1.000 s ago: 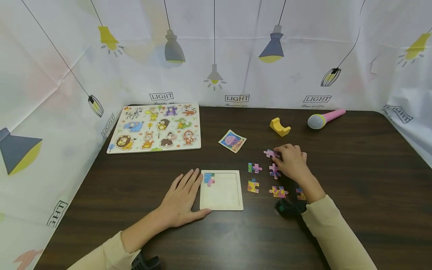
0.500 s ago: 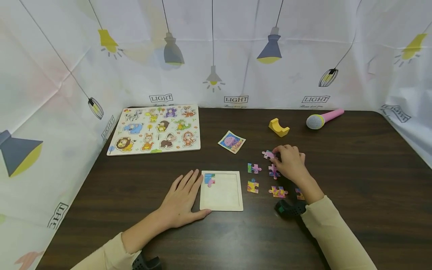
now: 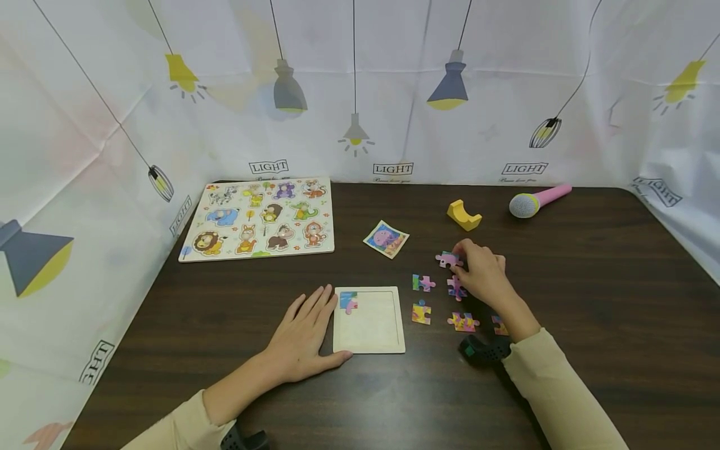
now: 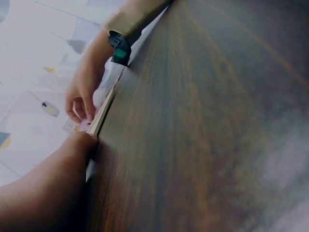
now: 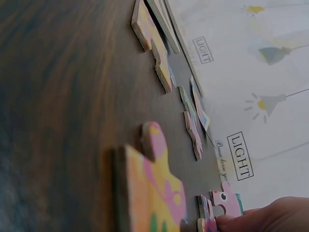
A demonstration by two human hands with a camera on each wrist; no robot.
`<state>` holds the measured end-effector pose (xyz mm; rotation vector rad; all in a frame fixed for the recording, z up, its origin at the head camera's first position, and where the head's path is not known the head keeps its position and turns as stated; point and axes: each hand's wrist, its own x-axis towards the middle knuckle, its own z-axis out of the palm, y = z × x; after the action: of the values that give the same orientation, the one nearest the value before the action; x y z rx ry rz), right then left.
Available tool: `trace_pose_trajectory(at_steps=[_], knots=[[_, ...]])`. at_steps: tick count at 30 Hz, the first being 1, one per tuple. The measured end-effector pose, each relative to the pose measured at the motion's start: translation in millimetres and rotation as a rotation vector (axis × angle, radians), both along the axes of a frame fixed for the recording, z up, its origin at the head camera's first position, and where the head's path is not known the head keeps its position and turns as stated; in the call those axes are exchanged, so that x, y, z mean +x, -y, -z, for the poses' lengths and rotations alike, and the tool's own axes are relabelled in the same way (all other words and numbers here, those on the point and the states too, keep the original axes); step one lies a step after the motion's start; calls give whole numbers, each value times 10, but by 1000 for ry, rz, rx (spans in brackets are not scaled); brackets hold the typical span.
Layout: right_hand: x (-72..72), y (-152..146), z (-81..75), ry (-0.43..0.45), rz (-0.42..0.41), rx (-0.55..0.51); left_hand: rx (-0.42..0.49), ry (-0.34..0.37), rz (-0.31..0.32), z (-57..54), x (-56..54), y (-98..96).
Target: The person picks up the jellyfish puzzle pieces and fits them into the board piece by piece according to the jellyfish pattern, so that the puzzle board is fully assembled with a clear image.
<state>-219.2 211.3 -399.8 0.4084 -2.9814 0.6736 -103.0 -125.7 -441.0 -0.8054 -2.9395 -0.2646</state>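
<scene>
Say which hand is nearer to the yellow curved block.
Right. The right hand is just on the near side of the yellow curved block; the left hand is farther off to the left, touching the wooden frame.

Seven puzzle pieces (image 3: 464, 322) show — one in the far-left corner of the one puzzle tray (image 3: 374, 325), six outside it. Toward the table's (image 3: 394, 400) far edge: one animal board (image 3: 255, 219), one picture card (image 3: 386, 239), one yellow block (image 3: 464, 219) — and one microphone (image 3: 539, 200).
</scene>
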Motion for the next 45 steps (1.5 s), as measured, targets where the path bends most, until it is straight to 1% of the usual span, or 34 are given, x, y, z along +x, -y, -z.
trace_pose_trajectory(at_steps=[6, 13, 17, 24, 32, 36, 40, 45], knots=[[1, -3, 4, -27, -11, -25, 4, -2, 1, 5, -3, -1], [6, -3, -20, -120, -51, -46, -3, -1, 1, 5, 0, -2], [17, 11, -43, -129, -44, -76, -12, 4, -1, 3, 3, -2], [84, 128, -111, -177, -48, -172, -16, -5, 3, -12, 11, 4], [198, 409, -146, -244, -116, -287, -16, -11, 4, -20, 6, 8], [275, 555, -133, -233, -143, -334, -17, -6, 9, -22, 10, 10], [354, 675, -96, -193, -167, -343, -18, -13, 20, -23, 12, 7], [432, 806, -46, -196, -204, -366, -17, -28, 27, -25, 14, 5]])
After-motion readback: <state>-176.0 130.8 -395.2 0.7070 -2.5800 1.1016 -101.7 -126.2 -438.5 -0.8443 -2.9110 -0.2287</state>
